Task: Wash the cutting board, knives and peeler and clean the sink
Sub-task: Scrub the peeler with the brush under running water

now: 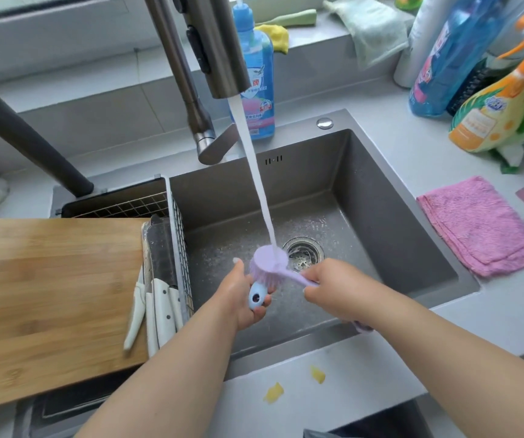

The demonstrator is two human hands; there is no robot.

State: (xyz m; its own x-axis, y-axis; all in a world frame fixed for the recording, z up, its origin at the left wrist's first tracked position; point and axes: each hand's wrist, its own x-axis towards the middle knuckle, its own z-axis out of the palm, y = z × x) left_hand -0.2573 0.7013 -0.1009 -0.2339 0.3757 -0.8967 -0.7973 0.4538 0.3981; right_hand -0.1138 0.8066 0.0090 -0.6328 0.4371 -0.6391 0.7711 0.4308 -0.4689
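Two yellow peel scraps (295,384) lie on the table (365,371) edge closest to us, just in front of the sink (390,216). Over the basin, our left hand (244,295) curls around the pale blue peeler (256,298), while our right hand (330,284) grips the handle of a lilac dish brush (270,263), its bristles pressed onto the peeler's top under the running stream from the faucet (222,58). We judge that the peeler is mid-scrub. The white-handled knives (159,308) rest in the wire drying rack (178,235) hung at the sink's left side, one handle lying out on the wooden cutting board (52,298), which spans the table just left of the rack; we cannot tell whether board and knives are washed already. The sink floor is wet and speckled with droplets around the drain strainer (303,252), so cleaning the basin, and clearing those scraps, seems left to do. A blue soap bottle (256,77) stands behind the faucet, spray bottles (488,99) crowd the far right corner, and a pink cloth (478,226) lies folded right of the sink.
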